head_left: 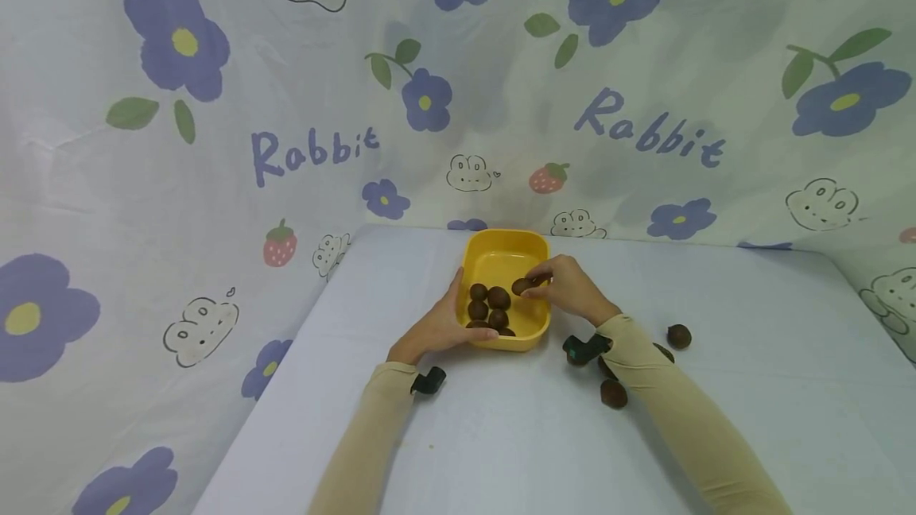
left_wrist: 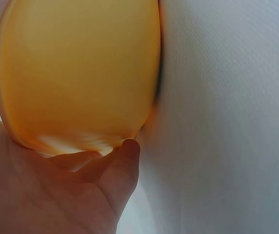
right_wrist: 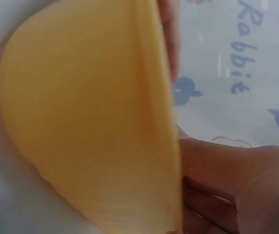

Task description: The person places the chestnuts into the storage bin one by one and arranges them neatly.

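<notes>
A yellow plastic box (head_left: pixel 506 242) stands on the table with several brown chestnuts (head_left: pixel 498 298) in its near left part. My left hand (head_left: pixel 445 324) grips the box at its near left corner, thumb along the front rim. In the left wrist view its fingers (left_wrist: pixel 122 168) curl against the outer wall. Over the right side of the box, my right hand (head_left: pixel 570 289) pinches one chestnut (head_left: pixel 522 286) above the floor of the box. The right wrist view shows that hand (right_wrist: pixel 227 185) reaching past the rim; the chestnut is hidden there by the box wall.
More chestnuts lie on the white table (head_left: pixel 501 443) around the right forearm: one at the far right (head_left: pixel 679 336), one nearer (head_left: pixel 614 394), others partly covered by the sleeve and wrist camera. A curtain (head_left: pixel 458 102) with printed flowers and rabbits hangs behind.
</notes>
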